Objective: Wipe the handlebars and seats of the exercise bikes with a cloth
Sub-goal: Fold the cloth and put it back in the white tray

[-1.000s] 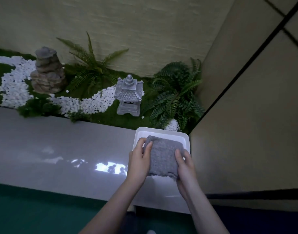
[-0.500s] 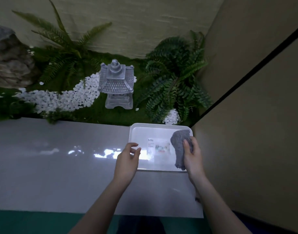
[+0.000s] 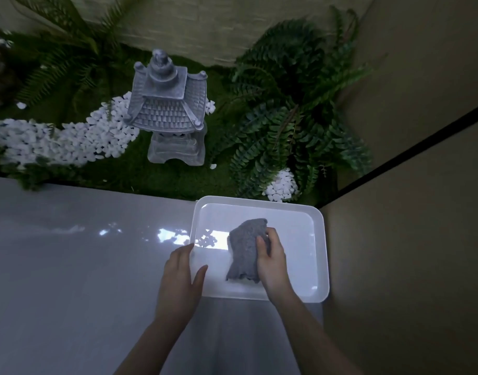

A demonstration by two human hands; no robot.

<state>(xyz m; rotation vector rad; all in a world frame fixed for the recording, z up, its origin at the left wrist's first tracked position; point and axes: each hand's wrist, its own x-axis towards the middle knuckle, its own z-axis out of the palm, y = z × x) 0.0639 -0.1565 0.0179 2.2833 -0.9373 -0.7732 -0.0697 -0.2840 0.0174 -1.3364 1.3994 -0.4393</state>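
From the head view, the right hand (image 3: 270, 262) is gripping a grey cloth (image 3: 244, 253) inside the white tray (image 3: 320, 239), fingers curled around it. The left hand (image 3: 182, 274) is lying open, resting against the tray's left rim. A stone lantern (image 3: 167, 109) is standing beyond the tray.

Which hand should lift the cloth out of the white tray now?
Right. The right hand already grips the grey cloth over the tray. The left hand rests open on the tray's left rim, steadying it.
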